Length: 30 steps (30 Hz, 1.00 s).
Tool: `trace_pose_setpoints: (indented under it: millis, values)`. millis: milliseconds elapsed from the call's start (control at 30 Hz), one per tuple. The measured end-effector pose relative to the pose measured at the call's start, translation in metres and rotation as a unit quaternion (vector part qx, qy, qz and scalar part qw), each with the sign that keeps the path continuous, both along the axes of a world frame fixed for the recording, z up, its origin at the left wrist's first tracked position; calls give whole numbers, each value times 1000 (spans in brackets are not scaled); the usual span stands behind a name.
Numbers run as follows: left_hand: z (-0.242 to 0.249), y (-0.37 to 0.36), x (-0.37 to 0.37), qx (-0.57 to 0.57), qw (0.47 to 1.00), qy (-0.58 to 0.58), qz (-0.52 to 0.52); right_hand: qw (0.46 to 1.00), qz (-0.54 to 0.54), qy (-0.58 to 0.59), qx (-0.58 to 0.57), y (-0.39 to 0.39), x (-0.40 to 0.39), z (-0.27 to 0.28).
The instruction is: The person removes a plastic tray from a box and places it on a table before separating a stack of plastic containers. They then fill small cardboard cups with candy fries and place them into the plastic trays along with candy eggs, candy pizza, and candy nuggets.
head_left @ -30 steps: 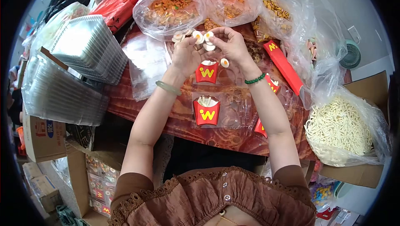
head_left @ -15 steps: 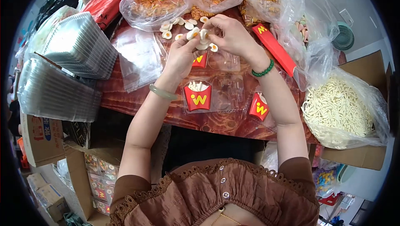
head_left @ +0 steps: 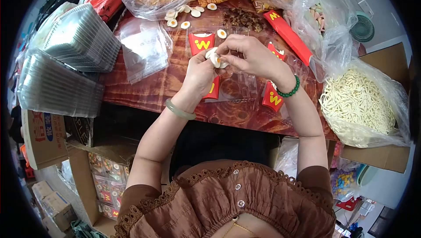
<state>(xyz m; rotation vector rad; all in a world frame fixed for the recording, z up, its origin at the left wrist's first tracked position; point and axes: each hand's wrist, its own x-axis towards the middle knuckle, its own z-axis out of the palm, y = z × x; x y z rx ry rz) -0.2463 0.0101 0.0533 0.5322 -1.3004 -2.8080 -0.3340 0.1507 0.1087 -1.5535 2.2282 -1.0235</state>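
My left hand (head_left: 199, 76) is closed around a few fried-egg gummies (head_left: 215, 59), white discs with orange yolks. The fingers of my right hand (head_left: 254, 57) are pinched on the same small bunch, so both hands meet over the table. Below and behind them lie red fries cartons with a yellow mark: one carton (head_left: 201, 43) stands out above my left hand, and another carton (head_left: 273, 97) is under my right wrist. A clear plastic tray (head_left: 239, 86) sits beneath the hands. One loose egg gummy (head_left: 222, 33) lies just beyond my fingers.
More egg gummies (head_left: 185, 25) are scattered at the back. Clear bags (head_left: 147, 49) and stacked clear trays (head_left: 83, 40) stand left. Brown candies (head_left: 243, 18) and a long red carton stack (head_left: 289, 38) lie behind. A bag of pale strands (head_left: 359, 104) fills a box at right.
Both hands have come down toward me from the egg pile, carrying the egg gummies over the trays. The brown candies and more cartons now show behind them.
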Motion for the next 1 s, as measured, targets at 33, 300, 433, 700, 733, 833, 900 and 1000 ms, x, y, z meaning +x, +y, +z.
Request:
trace_pose_setpoints:
  millis: [33,300,433,700,733,833,900,1000]
  values:
    - [3,2,1,-10,1000,6,0,1000,-2,-1,0,1,3,1]
    - [5,5,9,-24,1000,18,-7,973,5,-224,-49,12,22,9]
    - [-3,-12,37,-95,995,9,22,950,-94,-296,-33,29,14,-3]
    - [-31,24,88,-78,994,-31,-63,957,-112,-261,57,19,-1,-65]
    - [-33,26,88,-76,994,-40,-69,967,-124,-209,79,17,1,-64]
    - [-40,28,88,-93,992,-48,-69,969,-168,-131,128,10,11,-62]
    - [-43,28,87,-103,991,-48,-68,962,-201,-103,155,7,18,-62]
    - [-42,25,86,-114,990,-53,-67,955,-238,93,154,7,25,-70]
